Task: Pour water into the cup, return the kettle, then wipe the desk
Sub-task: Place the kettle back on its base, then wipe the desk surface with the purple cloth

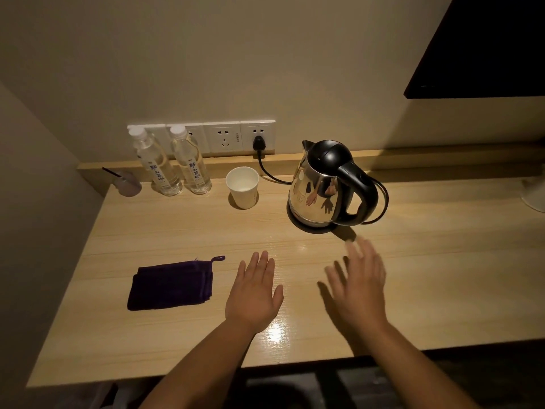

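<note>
Both hands were over the wooden worktop point(442, 276), palms down, holding nothing. Left hand point(253, 293) lay flat w/ fingers point(259, 261) straight and close together, just right of the folded purple cloth point(171, 284), not touching it. Right hand point(358, 284) was blurred, fingers spread wide, near the front of the kettle point(321, 190) but apart from it. Kettle was steel w/ black lid and handle, upright on its black base point(306, 227) toward the back right, spout pointing to the wall; its cord point(271, 174) ran to a plug point(259, 142) in the wall sockets point(227, 137). White paper cup point(242, 187) stood upright left of the kettle, well apart from both hands; couldn't tell if anything was in it. Two clear water bottles point(174, 163) w/ white caps stood side by side at the back left, next to the cup. A small pale round item point(128, 184) sat in the far left corner, too dim to identify. Dark panel point(486, 45) hung on the wall at upper right.
</note>
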A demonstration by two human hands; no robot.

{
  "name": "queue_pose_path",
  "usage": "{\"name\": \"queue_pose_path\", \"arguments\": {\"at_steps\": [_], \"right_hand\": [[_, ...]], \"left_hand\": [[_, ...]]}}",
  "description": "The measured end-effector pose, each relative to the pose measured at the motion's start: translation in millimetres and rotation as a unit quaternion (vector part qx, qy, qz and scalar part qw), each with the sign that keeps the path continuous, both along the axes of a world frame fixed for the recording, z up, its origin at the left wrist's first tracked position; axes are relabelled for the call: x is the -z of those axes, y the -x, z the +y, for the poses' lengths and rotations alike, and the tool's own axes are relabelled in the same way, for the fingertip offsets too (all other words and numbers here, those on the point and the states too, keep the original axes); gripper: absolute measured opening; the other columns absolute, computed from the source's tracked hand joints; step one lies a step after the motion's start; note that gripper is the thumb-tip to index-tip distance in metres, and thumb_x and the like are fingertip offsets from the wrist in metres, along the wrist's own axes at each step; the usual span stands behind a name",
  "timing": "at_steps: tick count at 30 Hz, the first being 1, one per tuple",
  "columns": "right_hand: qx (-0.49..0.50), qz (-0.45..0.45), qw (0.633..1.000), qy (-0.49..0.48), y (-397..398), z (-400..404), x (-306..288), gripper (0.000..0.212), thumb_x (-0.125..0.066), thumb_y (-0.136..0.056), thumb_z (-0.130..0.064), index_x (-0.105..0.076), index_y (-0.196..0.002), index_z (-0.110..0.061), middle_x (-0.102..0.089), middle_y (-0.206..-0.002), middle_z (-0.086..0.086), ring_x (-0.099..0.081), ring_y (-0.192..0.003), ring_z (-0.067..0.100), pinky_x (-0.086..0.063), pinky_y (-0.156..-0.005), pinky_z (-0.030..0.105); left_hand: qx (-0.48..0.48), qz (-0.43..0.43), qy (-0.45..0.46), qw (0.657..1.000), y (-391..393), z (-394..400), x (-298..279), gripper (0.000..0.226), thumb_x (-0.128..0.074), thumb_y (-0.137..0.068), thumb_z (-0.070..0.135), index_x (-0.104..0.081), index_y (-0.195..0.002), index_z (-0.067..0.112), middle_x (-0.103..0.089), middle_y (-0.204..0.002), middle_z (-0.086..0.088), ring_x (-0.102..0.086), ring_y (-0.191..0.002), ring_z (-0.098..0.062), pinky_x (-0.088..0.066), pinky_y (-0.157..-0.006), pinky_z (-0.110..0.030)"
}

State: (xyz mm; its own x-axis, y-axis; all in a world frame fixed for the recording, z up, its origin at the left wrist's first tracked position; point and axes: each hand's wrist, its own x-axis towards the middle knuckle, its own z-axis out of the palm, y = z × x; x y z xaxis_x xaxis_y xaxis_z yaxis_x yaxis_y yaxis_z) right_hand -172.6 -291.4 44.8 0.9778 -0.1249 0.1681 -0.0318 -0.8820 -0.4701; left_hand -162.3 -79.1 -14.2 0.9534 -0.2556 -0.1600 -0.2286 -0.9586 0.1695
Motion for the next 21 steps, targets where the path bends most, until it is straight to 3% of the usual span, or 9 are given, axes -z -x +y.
{"name": "queue_pose_path", "arguments": {"at_steps": [3, 6, 10, 14, 21], "right_hand": [[-0.136, 0.066, 0.981, 0.125, 10.0, 13.6, 35.4, 0.063, -0.034, -0.093, -0.055, -0.031, -0.145, -0.019, -0.019, -0.159, 0.007, -0.004, -0.147, 0.025, -0.003, -0.117, 0.048], [-0.190, 0.110, 0.957, 0.189, 2.4, 16.3, 53.3, 0.066, -0.029, -0.095, -0.056, -0.028, -0.148, -0.018, -0.017, -0.160, 0.007, -0.003, -0.147, 0.026, 0.001, -0.115, 0.049], [-0.198, 0.151, 0.947, 0.201, -1.6, 12.7, 63.3, 0.069, -0.015, -0.096, -0.059, -0.031, -0.148, -0.017, -0.025, -0.158, 0.008, -0.011, -0.146, 0.025, -0.002, -0.114, 0.050], [-0.196, 0.155, 0.950, 0.189, -0.5, 13.9, 61.2, 0.073, -0.006, -0.093, -0.061, -0.022, -0.151, -0.019, -0.014, -0.160, 0.005, -0.004, -0.147, 0.023, 0.002, -0.115, 0.048], [-0.187, 0.156, 0.949, 0.199, -0.3, 18.0, 55.0, 0.068, -0.015, -0.095, -0.058, -0.019, -0.151, -0.019, -0.013, -0.161, 0.005, -0.003, -0.147, 0.023, -0.001, -0.117, 0.048]], "left_hand": [[-0.002, 0.001, -0.001, 1.000, 0.2, -0.5, -0.1, 0.068, -0.013, -0.096, 0.050, -0.006, -0.154, 0.014, 0.002, -0.162, -0.005, 0.010, -0.147, -0.020, 0.010, -0.118, -0.041], [-0.005, 0.001, -0.001, 1.000, 1.0, -0.9, -0.1, 0.068, -0.013, -0.096, 0.050, -0.005, -0.154, 0.014, 0.002, -0.162, -0.004, 0.010, -0.147, -0.020, 0.007, -0.118, -0.042], [-0.004, 0.004, -0.006, 1.000, 0.5, -0.8, 1.6, 0.069, -0.013, -0.096, 0.050, -0.004, -0.154, 0.013, 0.003, -0.162, -0.005, 0.010, -0.147, -0.020, 0.008, -0.118, -0.043], [0.002, 0.014, -0.023, 1.000, 0.0, -0.3, 0.1, 0.070, -0.008, -0.094, 0.050, -0.002, -0.153, 0.012, 0.005, -0.161, -0.006, 0.012, -0.147, -0.022, 0.009, -0.118, -0.043], [-0.025, 0.031, -0.016, 0.999, 12.1, 4.7, -15.1, 0.067, -0.013, -0.099, 0.049, 0.003, -0.153, 0.011, 0.008, -0.161, -0.008, 0.012, -0.147, -0.023, 0.013, -0.116, -0.040]]}}
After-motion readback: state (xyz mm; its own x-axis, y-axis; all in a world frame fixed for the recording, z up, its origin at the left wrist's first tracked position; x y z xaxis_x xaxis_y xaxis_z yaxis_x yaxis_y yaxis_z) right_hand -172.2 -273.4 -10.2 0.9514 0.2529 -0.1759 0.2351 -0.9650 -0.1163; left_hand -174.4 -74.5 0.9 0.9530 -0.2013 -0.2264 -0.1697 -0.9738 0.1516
